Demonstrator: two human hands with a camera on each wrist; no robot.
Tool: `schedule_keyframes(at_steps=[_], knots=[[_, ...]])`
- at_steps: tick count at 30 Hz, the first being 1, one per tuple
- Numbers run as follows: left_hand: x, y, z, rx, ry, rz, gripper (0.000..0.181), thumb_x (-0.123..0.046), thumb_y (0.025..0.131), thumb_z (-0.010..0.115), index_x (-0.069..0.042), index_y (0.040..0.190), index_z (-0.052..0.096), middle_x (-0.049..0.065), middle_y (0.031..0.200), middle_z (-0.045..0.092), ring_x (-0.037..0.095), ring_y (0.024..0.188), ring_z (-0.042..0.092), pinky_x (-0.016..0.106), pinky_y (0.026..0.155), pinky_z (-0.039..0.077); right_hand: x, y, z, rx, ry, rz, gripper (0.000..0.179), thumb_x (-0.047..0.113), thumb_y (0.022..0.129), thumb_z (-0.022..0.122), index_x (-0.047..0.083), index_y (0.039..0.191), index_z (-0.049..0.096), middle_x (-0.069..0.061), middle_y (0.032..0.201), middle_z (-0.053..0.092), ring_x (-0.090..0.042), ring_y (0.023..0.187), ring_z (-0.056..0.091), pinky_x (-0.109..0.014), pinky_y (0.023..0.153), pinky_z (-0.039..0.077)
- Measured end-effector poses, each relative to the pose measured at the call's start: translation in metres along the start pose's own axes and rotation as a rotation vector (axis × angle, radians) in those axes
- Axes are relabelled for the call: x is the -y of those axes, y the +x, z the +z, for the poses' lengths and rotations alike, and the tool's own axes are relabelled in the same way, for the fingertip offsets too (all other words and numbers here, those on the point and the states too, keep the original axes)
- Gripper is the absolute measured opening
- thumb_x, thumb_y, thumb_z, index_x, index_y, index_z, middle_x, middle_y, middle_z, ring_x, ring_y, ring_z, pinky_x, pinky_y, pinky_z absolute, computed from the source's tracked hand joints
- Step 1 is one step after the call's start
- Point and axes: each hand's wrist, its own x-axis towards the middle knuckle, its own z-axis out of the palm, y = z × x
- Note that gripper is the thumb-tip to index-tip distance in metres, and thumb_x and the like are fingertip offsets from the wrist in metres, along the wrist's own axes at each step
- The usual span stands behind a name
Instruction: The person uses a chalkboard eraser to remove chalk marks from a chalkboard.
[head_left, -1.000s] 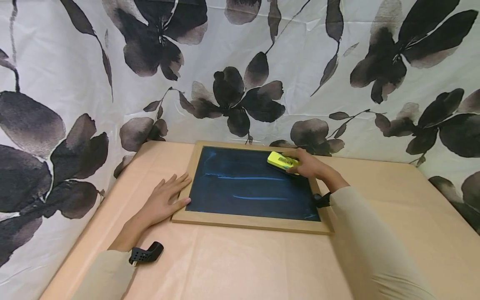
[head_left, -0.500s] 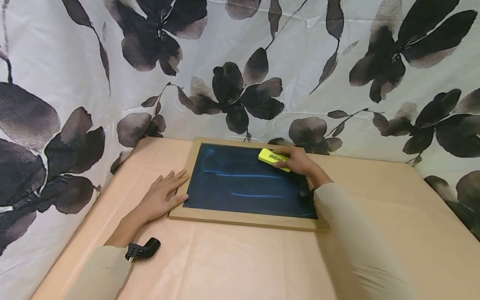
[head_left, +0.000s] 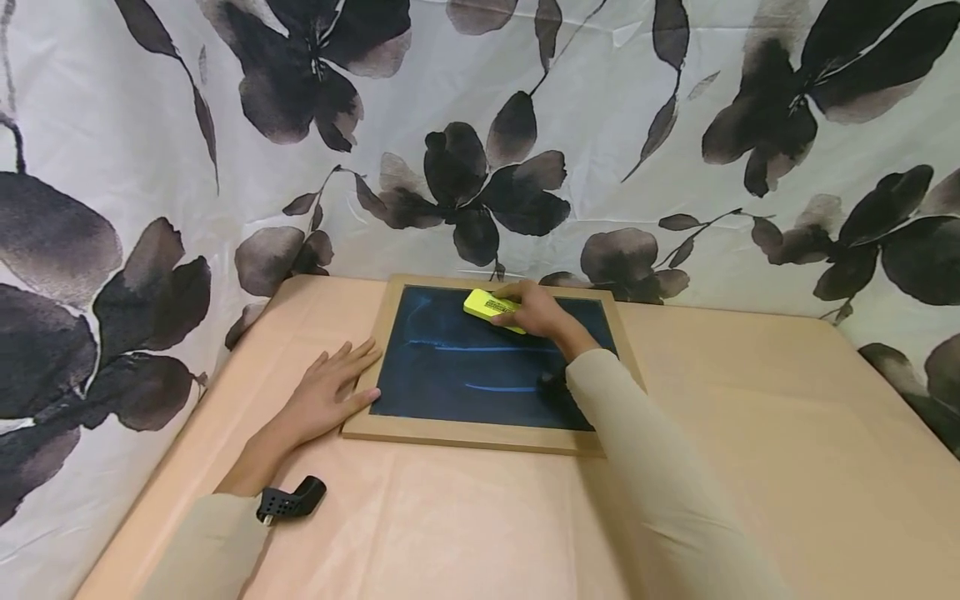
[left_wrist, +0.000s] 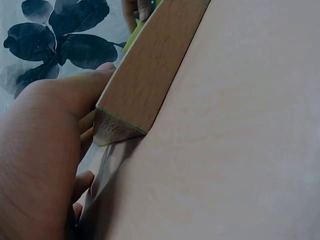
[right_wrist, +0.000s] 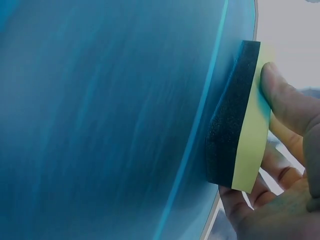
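Note:
A wood-framed chalkboard [head_left: 420, 392] lies on the table, with two blue chalk lines and faint smears on its dark face. My right hand [head_left: 536, 311] grips a yellow board eraser [head_left: 483, 305] near the board's far edge. In the right wrist view the eraser [right_wrist: 250, 120] shows its black felt side against the board beside a blue chalk line [right_wrist: 200, 112], thumb on one side and fingers on the other. My left hand [head_left: 330, 396] rests with spread fingers at the board's left edge, its thumb on the wooden frame [left_wrist: 150, 65].
The table [head_left: 465, 517] has a pale peach cover. Behind and to the left hangs a white cloth [head_left: 622, 125] with dark flowers. A black wrist camera [head_left: 292, 500] sits on the left wrist.
My right hand has slid the eraser left along the board's upper part, from near the right corner to about the middle. The left hand stays at the left edge.

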Motion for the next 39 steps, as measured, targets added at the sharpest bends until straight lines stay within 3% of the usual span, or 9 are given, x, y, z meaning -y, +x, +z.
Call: schedule_keyframes(at_steps=[6, 12, 20, 27, 39], knots=[[0.0, 0.002, -0.001, -0.012, 0.006, 0.008, 0.065, -0.041, 0.092, 0.06, -0.011, 0.147, 0.041, 0.009, 0.154, 0.031, 0.041, 0.14, 0.02, 0.064, 0.109, 0.006, 0.022, 0.012, 0.018, -0.036, -0.047, -0.061, 0.055, 0.025, 0.084, 0.076, 0.004, 0.132, 0.058, -0.012, 0.13, 0.056, -0.027, 0.114, 0.048, -0.042, 0.098, 0.039], [-0.002, 0.002, -0.002, 0.003, 0.013, -0.001, 0.066, -0.042, 0.092, 0.059, -0.01, 0.147, 0.04, 0.009, 0.154, 0.03, 0.041, 0.14, 0.02, 0.063, 0.109, 0.006, 0.041, 0.015, 0.034, -0.037, -0.053, -0.071, 0.055, 0.029, 0.085, 0.075, 0.007, 0.133, 0.058, -0.011, 0.119, 0.055, -0.026, 0.103, 0.048, -0.04, 0.091, 0.041], [-0.003, -0.002, -0.001, 0.001, 0.013, -0.011, 0.065, -0.041, 0.092, 0.06, -0.01, 0.146, 0.041, 0.009, 0.154, 0.029, 0.041, 0.14, 0.02, 0.063, 0.109, 0.007, 0.044, 0.011, 0.039, -0.028, -0.125, -0.108, 0.055, 0.03, 0.086, 0.073, 0.007, 0.133, 0.058, -0.011, 0.112, 0.054, -0.025, 0.097, 0.048, -0.038, 0.086, 0.042], [-0.006, -0.001, 0.0, -0.017, 0.015, 0.0, 0.066, -0.042, 0.092, 0.061, -0.01, 0.146, 0.042, 0.009, 0.154, 0.03, 0.041, 0.14, 0.02, 0.063, 0.109, 0.007, 0.03, 0.0, 0.02, -0.04, -0.189, -0.117, 0.054, 0.029, 0.087, 0.072, 0.005, 0.133, 0.057, -0.014, 0.122, 0.056, -0.028, 0.106, 0.049, -0.042, 0.094, 0.042], [-0.006, -0.004, -0.001, -0.022, 0.025, 0.016, 0.065, -0.041, 0.092, 0.06, -0.008, 0.145, 0.042, 0.011, 0.153, 0.031, 0.043, 0.139, 0.022, 0.064, 0.108, 0.008, -0.028, -0.039, -0.018, -0.116, -0.244, -0.019, 0.058, 0.027, 0.089, 0.069, -0.003, 0.135, 0.051, -0.022, 0.126, 0.053, -0.035, 0.11, 0.049, -0.05, 0.096, 0.04]])
